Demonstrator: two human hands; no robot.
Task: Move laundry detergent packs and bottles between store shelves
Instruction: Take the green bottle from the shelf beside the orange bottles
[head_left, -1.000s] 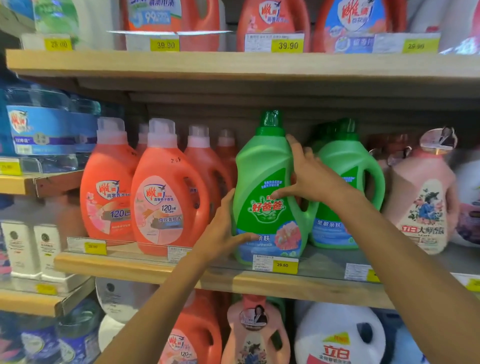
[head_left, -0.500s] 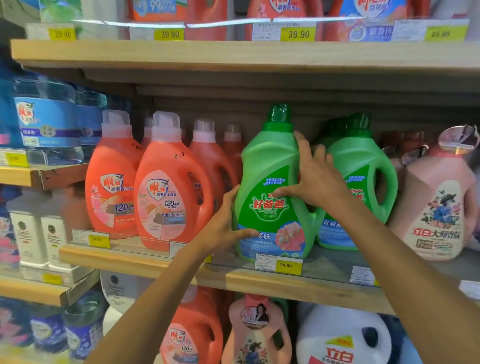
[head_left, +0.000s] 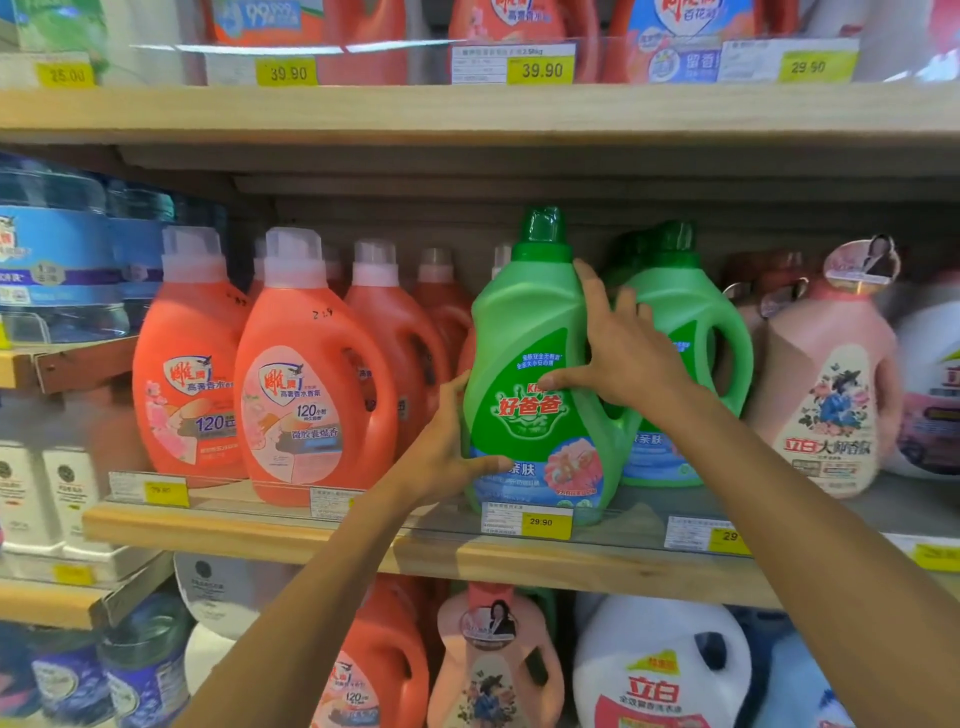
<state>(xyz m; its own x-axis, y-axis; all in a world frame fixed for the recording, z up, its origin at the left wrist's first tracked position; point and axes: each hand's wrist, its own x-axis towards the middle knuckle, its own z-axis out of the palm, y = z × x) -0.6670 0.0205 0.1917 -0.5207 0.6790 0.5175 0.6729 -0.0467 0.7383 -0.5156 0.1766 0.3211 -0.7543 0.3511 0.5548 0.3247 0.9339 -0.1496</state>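
A green detergent bottle (head_left: 524, 358) with a dark green cap stands upright at the front of the middle wooden shelf (head_left: 519, 558). My left hand (head_left: 447, 447) grips its lower left side, thumb across the front label. On the bottle's right side and handle lies my right hand (head_left: 618, 353), fingers spread, thumb on the label. A second green bottle (head_left: 685, 332) stands just behind and to the right, partly hidden by my right hand.
Several orange bottles (head_left: 306, 374) fill the shelf to the left. A pink bottle (head_left: 831, 395) stands to the right. The upper shelf board (head_left: 467, 111) hangs close above the caps. Below are orange, pink and white bottles (head_left: 660, 670). Blue packs (head_left: 57, 260) sit far left.
Both hands stay on the green bottle; my right fingers have slid slightly higher along its side. The view has shifted a little down and closer to the shelf.
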